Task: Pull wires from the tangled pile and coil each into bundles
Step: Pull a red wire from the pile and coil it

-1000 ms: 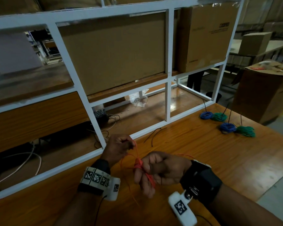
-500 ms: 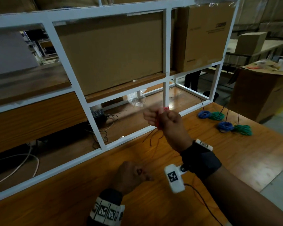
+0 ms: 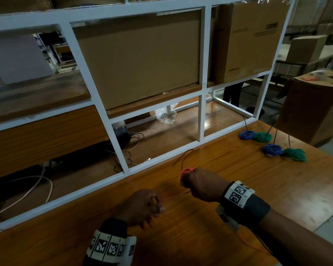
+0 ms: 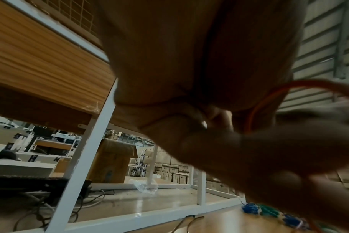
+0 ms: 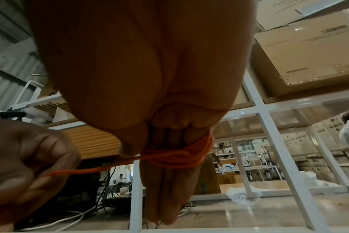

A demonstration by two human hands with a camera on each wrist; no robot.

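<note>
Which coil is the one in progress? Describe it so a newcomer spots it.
On the wooden table, in front of the white shelf frame, find the right hand. The orange wire is wound around its fingers, and the left hand pinches its tail. The blue and green bundles lie finished, untouched.

Your left hand (image 3: 142, 205) and right hand (image 3: 202, 184) are bare. Each wrist wears a dark band (image 3: 255, 208) ringed with white blocks printed with black square markers (image 3: 237, 194). A white camera unit (image 3: 226, 217) with a thin black cable hangs under your right wrist.
</note>
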